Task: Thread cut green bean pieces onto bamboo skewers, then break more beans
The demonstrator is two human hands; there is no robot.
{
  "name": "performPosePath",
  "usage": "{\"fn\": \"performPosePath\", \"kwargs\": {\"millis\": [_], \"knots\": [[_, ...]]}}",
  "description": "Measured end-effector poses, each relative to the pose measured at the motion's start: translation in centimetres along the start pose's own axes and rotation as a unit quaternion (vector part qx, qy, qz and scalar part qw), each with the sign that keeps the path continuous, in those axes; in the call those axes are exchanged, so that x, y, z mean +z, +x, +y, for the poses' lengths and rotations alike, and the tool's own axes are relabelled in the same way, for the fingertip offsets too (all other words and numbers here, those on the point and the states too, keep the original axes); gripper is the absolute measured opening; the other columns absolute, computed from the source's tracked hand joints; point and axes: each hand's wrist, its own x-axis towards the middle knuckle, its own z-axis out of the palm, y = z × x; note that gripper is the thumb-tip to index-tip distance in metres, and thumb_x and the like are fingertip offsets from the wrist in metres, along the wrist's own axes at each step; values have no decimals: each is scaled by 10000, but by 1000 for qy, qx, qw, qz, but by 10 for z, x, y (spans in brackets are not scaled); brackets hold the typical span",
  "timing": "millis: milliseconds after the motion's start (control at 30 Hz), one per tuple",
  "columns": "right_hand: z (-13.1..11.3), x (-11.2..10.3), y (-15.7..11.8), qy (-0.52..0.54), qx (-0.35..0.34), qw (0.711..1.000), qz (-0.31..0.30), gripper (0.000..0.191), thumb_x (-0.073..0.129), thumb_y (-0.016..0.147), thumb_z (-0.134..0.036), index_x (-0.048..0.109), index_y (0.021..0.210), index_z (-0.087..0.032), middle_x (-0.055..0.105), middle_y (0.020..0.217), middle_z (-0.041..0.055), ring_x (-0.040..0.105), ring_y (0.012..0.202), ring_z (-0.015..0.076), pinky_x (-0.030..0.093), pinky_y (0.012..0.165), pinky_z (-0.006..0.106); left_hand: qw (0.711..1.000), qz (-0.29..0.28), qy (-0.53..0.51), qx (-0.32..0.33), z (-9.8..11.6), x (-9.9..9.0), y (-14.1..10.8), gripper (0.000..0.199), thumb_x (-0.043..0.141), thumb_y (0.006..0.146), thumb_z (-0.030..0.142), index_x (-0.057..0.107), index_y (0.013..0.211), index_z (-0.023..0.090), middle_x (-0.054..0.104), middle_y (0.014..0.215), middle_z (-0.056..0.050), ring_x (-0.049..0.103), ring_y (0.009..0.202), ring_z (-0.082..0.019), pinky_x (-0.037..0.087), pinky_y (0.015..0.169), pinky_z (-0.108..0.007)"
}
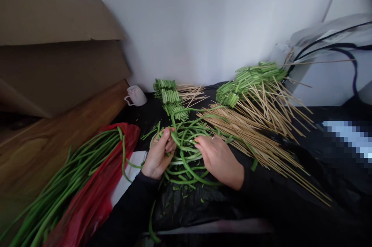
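My left hand (pixel 160 152) is closed with thumb and fingers pinched around a long green bean just left of the middle. My right hand (pixel 219 158) is closed too, its fingertips pinching a green bean strand over the same spot. Beneath and between both hands lies a loose tangle of long green beans (pixel 188 166) on black plastic sheeting (pixel 180 210). Small green scraps are scattered in front of the tangle. Right of it, a spread of bare bamboo skewers (pixel 261 142) slants toward the lower right.
Skewers threaded with cut beans lie in a small stack (pixel 171 97) and a larger stack (pixel 258 76) near the wall. A white mug (pixel 136 96) stands at left. Uncut beans (pixel 78 161) rest on a red bag (pixel 100 183). A cardboard box (pixel 58 10) fills the upper left.
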Motion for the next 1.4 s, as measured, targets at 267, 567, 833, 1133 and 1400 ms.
{"fn": "performPosePath", "kwargs": {"millis": [267, 567, 833, 1133, 1400], "knots": [[7, -4, 1, -6, 18, 999, 45, 154, 399, 977, -168, 551, 950, -171, 646, 777, 19, 575, 707, 170, 349, 687, 307, 971, 23, -220, -86, 15, -8, 10, 212, 560, 929, 303, 600, 803, 137, 499, 654, 32, 492, 537, -34, 420, 466, -115], [8, -5, 0, -45, 12, 998, 50, 167, 402, 985, -186, 568, 973, -175, 658, 826, 25, 578, 749, 177, 343, 714, 324, 987, -51, -76, -130, 14, -4, -1, 41, 619, 844, 119, 625, 885, 124, 391, 585, 73, 338, 412, -2, 256, 349, -71], [7, 0, -2, -147, -51, 987, 40, 181, 435, 951, -118, 597, 1023, -155, 647, 836, 39, 543, 803, 206, 303, 744, 363, 942, -80, 324, 30, -1, -1, -6, 284, 782, 717, 328, 731, 914, 129, 532, 567, 41, 372, 470, -44, 272, 443, -171], [4, -5, -1, -128, -69, 988, 41, 170, 472, 963, -224, 636, 980, -178, 624, 834, 53, 514, 838, 216, 344, 767, 363, 937, -89, 339, -11, -4, 2, -9, 253, 755, 729, 382, 681, 784, 146, 351, 461, 92, 233, 420, -45, 145, 411, -197], [3, -2, -3, 60, -58, 993, 81, 205, 444, 975, -196, 646, 970, -164, 669, 870, 53, 586, 834, 174, 445, 765, 301, 937, -113, 330, -30, -2, 2, -12, 221, 732, 765, 352, 651, 778, 146, 333, 488, 91, 221, 440, -42, 124, 418, -200]]}}
